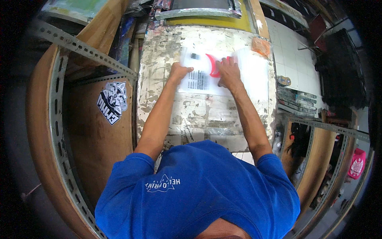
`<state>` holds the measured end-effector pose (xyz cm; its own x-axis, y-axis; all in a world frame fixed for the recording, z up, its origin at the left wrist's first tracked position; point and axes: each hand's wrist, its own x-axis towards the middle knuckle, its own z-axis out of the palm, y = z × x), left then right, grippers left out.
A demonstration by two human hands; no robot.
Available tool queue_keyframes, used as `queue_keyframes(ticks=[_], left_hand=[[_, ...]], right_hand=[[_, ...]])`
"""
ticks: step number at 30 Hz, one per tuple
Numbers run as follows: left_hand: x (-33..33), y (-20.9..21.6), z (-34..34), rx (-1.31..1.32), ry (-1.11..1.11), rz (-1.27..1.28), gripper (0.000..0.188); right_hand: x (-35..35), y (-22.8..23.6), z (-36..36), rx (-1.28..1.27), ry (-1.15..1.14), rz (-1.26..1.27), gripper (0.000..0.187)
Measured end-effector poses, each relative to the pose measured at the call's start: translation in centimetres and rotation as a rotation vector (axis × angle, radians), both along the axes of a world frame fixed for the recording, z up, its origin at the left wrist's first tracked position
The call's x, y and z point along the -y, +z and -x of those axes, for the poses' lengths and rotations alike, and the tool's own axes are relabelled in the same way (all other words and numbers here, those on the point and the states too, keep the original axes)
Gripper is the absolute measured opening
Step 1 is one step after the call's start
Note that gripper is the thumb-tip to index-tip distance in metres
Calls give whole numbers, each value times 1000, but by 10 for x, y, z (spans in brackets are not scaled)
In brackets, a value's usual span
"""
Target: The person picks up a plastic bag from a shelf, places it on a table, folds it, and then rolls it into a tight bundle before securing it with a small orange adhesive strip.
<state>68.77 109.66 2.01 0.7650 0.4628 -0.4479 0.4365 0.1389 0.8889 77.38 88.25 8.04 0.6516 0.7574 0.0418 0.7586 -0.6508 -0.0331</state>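
A clear plastic bag (203,85) printed with a red crescent and black text blocks lies flat on the worn, paint-spotted table (191,119). At its left edge, my left hand (180,73) pinches it, the thumb on top and the other fingers mostly hidden. My right hand (229,73) rests on the bag's right part, fingers apart and pointing away from me, partly covering a red mark. Beside it on the right, more whitish clear plastic (252,77) spreads over the table; I cannot tell whether the two are joined.
A crumpled orange plastic bag (260,46) sits at the table's far right. Framed screens (199,14) lie across the far end. A perforated metal rack (85,49) with a wooden panel stands close on the left; shelving (330,129) is on the right.
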Motion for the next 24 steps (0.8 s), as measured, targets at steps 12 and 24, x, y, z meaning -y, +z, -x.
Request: queue_keyframes(ticks=[12, 24], left_hand=[[-3, -21, 2, 90, -1, -102, 36], [99, 47, 41, 305, -591, -1115, 103]], right_hand=[[6, -35, -18, -21, -39, 129, 40], [7, -42, -27, -15, 2, 94, 29]])
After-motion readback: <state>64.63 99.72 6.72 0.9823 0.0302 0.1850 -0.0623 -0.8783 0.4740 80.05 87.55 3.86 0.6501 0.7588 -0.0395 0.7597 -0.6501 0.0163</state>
